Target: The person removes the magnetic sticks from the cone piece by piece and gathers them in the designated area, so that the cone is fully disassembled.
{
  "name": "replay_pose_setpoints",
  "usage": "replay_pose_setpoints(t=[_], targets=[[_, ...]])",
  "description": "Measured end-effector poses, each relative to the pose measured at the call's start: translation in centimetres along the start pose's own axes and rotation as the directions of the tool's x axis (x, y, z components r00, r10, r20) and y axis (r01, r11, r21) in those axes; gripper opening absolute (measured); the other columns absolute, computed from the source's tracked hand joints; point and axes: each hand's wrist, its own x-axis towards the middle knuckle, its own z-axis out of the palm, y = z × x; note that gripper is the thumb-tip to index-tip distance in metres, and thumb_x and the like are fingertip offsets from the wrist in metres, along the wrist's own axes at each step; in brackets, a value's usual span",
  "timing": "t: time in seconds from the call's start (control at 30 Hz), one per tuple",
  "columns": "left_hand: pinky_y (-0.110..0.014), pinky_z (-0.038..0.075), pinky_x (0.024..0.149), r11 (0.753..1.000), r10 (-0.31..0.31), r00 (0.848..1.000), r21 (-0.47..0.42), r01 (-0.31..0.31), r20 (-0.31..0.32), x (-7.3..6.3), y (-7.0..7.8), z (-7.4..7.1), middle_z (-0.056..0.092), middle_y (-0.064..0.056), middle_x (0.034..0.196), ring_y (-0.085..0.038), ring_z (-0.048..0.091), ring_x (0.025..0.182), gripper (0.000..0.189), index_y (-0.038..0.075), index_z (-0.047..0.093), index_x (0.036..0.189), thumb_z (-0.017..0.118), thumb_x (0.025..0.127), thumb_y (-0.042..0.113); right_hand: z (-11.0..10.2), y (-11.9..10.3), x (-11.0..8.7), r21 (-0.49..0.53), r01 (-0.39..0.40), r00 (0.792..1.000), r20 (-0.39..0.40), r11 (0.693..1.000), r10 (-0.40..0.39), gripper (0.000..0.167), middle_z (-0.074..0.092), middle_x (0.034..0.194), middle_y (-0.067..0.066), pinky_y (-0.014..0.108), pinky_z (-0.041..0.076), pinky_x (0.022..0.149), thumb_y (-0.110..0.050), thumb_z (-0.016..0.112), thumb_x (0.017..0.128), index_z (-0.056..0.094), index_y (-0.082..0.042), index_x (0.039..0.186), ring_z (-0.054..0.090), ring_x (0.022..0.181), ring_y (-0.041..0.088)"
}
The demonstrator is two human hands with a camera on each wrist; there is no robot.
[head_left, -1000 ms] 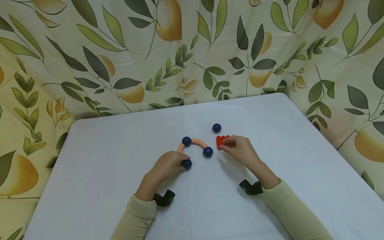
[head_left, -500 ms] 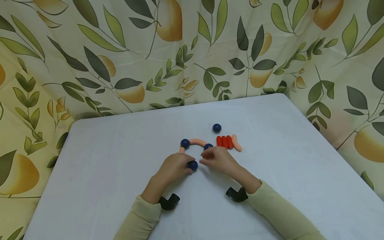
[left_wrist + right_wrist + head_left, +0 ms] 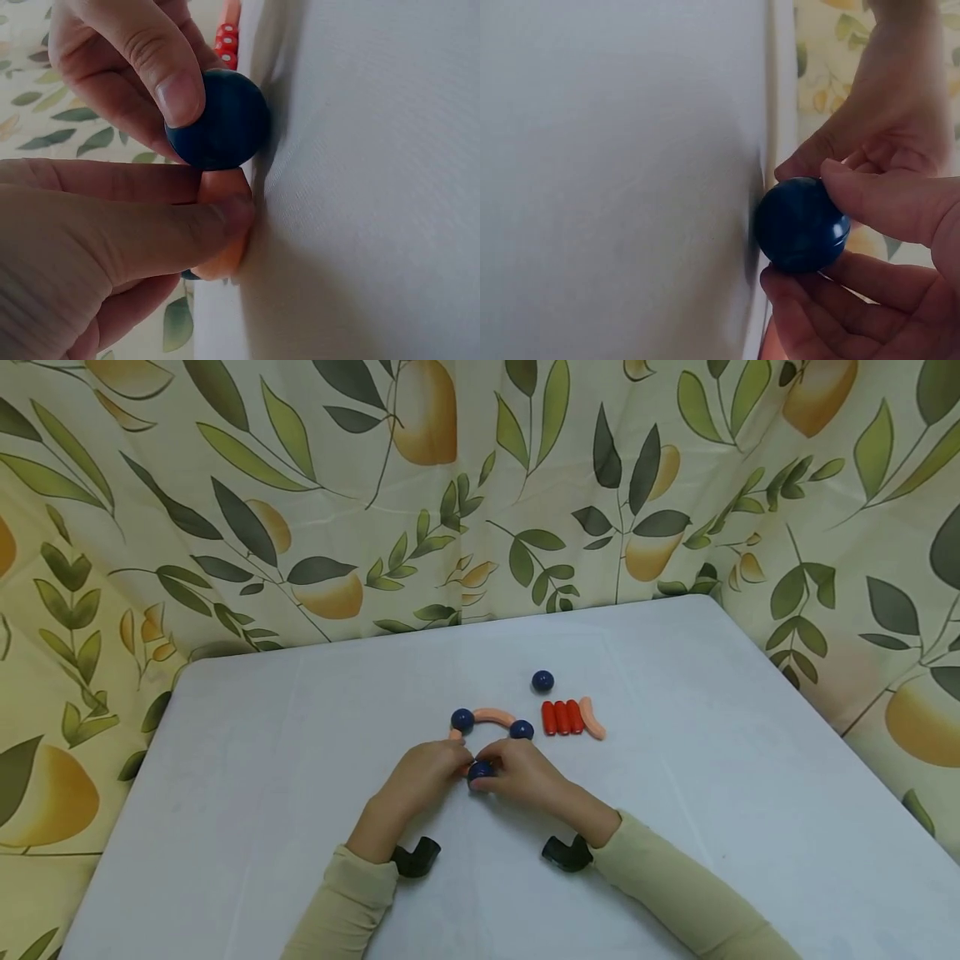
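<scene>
In the left wrist view, my left hand point(image 3: 420, 777) pinches a curved peach-coloured rod point(image 3: 223, 184) between thumb and fingers. A dark blue ball point(image 3: 225, 124) sits against the end of that rod. Thumb and fingers of my right hand point(image 3: 534, 779) pinch this ball point(image 3: 799, 225) from the other side, close over the table. Just beyond the hands, a second blue ball point(image 3: 462, 720), a curved peach rod point(image 3: 493, 716) and a third blue ball point(image 3: 522, 729) form an arc. Another peach piece point(image 3: 456, 734) shows below the second ball, partly hidden by my left hand.
Right of the arc, three short red rods point(image 3: 562, 717) lie side by side, with a loose curved peach rod point(image 3: 592, 719) next to them. Behind them rests a single blue ball point(image 3: 543, 681). The white-covered table point(image 3: 315, 710) ends at a patterned curtain point(image 3: 420, 560).
My right hand has moved left from the red rods to the near blue ball and now pinches it. My left hand has shifted its hold from that ball to the peach rod beside it.
</scene>
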Motion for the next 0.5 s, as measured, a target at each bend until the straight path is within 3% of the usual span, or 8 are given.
replay_pose_setpoints(t=[0.17,0.4,0.5], targets=[[-0.023,0.041,0.058,0.999,0.018,1.000,0.031,-0.018,0.005,0.2,0.0,0.2,0.061,0.004,0.075,-0.009,0.050,0.063,0.011,0.009,0.065,0.075,0.064,0.085,0.015,-0.1,0.0,-0.1,-0.017,0.000,1.000,0.013,1.000,0.001,0.024,0.058,0.071,-0.006,0.022,0.040,0.053,-0.018,0.076,0.076,0.070,-0.004,0.094,0.049,0.064,0.010],[-0.022,0.034,0.053,0.999,0.019,1.000,0.046,-0.018,-0.019,0.2,-0.4,0.5,0.051,0.006,0.067,-0.009,0.040,0.058,0.017,0.011,0.058,0.069,0.062,0.085,0.007,-0.9,0.2,-1.2,-0.054,-0.025,1.000,0.017,0.998,0.025,0.027,0.063,0.081,0.000,0.024,0.044,0.061,-0.014,0.075,0.077,0.068,0.000,0.099,0.050,0.070,0.014],[-0.022,0.036,0.054,0.999,0.016,1.000,0.048,-0.015,-0.025,0.1,-0.5,0.4,0.052,0.007,0.068,-0.009,0.042,0.059,0.016,0.011,0.059,0.070,0.063,0.086,0.010,-1.6,0.7,-1.5,-0.049,-0.064,0.998,-0.009,0.997,0.064,0.032,0.063,0.085,0.000,0.026,0.045,0.063,-0.015,0.075,0.077,0.068,0.000,0.104,0.051,0.074,0.016]])
